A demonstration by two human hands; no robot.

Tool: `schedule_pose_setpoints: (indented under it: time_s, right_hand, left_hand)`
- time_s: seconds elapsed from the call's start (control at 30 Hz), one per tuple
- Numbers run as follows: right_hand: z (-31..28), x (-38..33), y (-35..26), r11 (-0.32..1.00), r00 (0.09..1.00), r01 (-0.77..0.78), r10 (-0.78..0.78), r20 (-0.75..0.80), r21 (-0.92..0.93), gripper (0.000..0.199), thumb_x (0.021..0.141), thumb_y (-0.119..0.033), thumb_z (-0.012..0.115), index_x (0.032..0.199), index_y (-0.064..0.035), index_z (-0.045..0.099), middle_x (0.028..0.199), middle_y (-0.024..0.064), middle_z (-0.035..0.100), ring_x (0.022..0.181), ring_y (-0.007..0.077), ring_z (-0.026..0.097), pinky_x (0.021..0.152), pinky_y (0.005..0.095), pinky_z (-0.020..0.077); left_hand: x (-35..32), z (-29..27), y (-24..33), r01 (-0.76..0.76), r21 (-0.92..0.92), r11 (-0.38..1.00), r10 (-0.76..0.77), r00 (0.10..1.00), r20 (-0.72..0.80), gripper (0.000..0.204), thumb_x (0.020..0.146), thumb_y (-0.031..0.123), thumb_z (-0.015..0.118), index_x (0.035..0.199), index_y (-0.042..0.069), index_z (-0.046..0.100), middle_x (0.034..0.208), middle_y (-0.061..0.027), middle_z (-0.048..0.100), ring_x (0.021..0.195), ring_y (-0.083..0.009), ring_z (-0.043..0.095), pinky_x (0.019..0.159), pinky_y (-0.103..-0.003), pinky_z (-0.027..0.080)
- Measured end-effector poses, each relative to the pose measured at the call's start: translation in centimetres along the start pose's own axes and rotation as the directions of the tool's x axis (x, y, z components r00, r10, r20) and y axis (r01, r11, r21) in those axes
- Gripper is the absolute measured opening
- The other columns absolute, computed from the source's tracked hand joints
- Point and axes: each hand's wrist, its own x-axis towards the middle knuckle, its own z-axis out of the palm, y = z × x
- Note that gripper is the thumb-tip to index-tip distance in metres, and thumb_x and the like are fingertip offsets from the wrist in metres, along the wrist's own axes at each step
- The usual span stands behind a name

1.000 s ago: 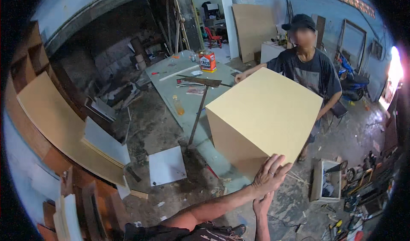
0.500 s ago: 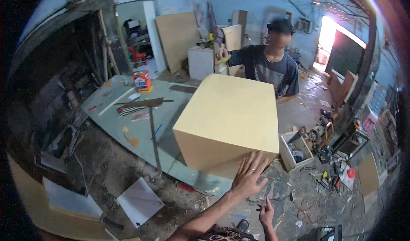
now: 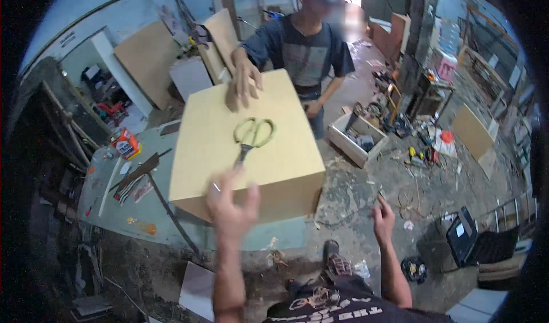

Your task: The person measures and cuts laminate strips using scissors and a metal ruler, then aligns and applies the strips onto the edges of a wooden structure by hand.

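A large pale-yellow box-shaped wooden panel piece (image 3: 200,145) stands on the green table. On its top lies a pair of scissors (image 3: 255,132) with greenish loop handles pointing away from me; their blades run toward my left hand (image 3: 231,205). That hand is slightly blurred over the box's near edge, thumb and fingers apart, fingertips beside the blade end. Whether they touch the blades I cannot tell. My right hand (image 3: 384,220) is held off to the right above the floor, fingers curled in and index finger raised, perhaps around something small. Another person's hand (image 3: 247,82) is over the box's far side.
The green table (image 3: 154,220) carries an orange-and-white can (image 3: 125,143), dark strips and clutter. Across the box stands a person (image 3: 303,48). On the floor right are an open wooden drawer (image 3: 357,143), tools and cables; a pale board (image 3: 197,291) lies below the table.
The scissors now show on the box top, with the other person's hand reaching over it. My left hand has left the box's near right corner and moved left. The view has turned right and down.
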Motion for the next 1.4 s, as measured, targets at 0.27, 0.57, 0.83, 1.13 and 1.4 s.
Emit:
schedule_pose_setpoints:
  time_s: [0.27, 0.57, 0.83, 1.13, 1.4]
  right_hand:
    - [6.4, 11.4, -9.0, 0.950, 0.975, 0.108, -0.158, 0.155, 0.292, 0.041, 0.099, -0.004, 0.058, 0.140, -0.0007, 0.058, 0.099, 0.0077, 0.072, 0.086, 0.0112, 0.066, 0.076, 0.0285, 0.0566]
    - [6.7, 16.8, -15.4, 0.800, 0.812, 0.416, -0.541, 0.219, 0.432, 0.042, 0.092, -0.001, 0.064, 0.134, -0.0023, 0.062, 0.111, 0.0147, 0.071, 0.094, 0.0205, 0.069, 0.082, 0.0319, 0.0558]
    - [3.2, 18.5, -14.6, 0.817, 0.813, 0.485, -0.552, 0.183, 0.312, 0.037, 0.095, -0.010, 0.061, 0.131, -0.0032, 0.064, 0.115, 0.0171, 0.070, 0.099, 0.0248, 0.068, 0.089, 0.0371, 0.0530]
    - [1.9, 3.6, -3.3, 0.860, 0.818, -0.235, -0.078, 0.571, 0.454, 0.074, 0.091, -0.013, 0.071, 0.157, -0.0103, 0.038, 0.096, 0.0052, 0.075, 0.084, 0.0111, 0.068, 0.078, 0.0302, 0.0545]
    - [5.0, -8.0, 9.6, 0.575, 0.879, -0.473, 0.259, 0.400, 0.668, 0.073, 0.091, -0.023, 0.078, 0.153, -0.0072, 0.043, 0.117, 0.0079, 0.070, 0.103, 0.0123, 0.066, 0.090, 0.0277, 0.0523]
  left_hand:
    - [9.9, 1.2, -1.5, 0.062, 0.460, 0.886, -0.331, 0.779, 0.533, 0.036, 0.089, 0.024, 0.069, 0.116, 0.000, 0.067, 0.104, -0.0209, 0.067, 0.099, -0.0374, 0.064, 0.085, -0.045, 0.051]
    - [14.3, 7.6, 3.0, -0.376, 0.569, 0.732, 0.098, 0.884, 0.458, 0.022, 0.100, 0.012, 0.056, 0.116, 0.001, 0.066, 0.103, -0.0198, 0.064, 0.094, -0.0377, 0.062, 0.083, -0.045, 0.049]
    - [17.5, 17.0, 14.4, -0.780, -0.154, 0.607, 0.533, 0.255, 0.807, 0.022, 0.089, 0.003, 0.064, 0.111, 0.006, 0.066, 0.097, -0.0125, 0.062, 0.094, -0.0307, 0.059, 0.082, -0.042, 0.047]
    - [10.2, 29.2, 16.1, -0.618, -0.782, 0.079, 0.662, -0.554, 0.505, 0.020, 0.082, 0.019, 0.062, 0.100, 0.012, 0.069, 0.097, -0.0022, 0.062, 0.097, -0.0195, 0.061, 0.089, -0.035, 0.047]
    - [1.2, 38.0, 16.5, -0.541, -0.755, 0.371, 0.429, -0.621, 0.656, 0.050, 0.095, 0.023, 0.064, 0.141, 0.005, 0.054, 0.119, -0.0180, 0.064, 0.119, -0.0380, 0.057, 0.103, -0.047, 0.046]
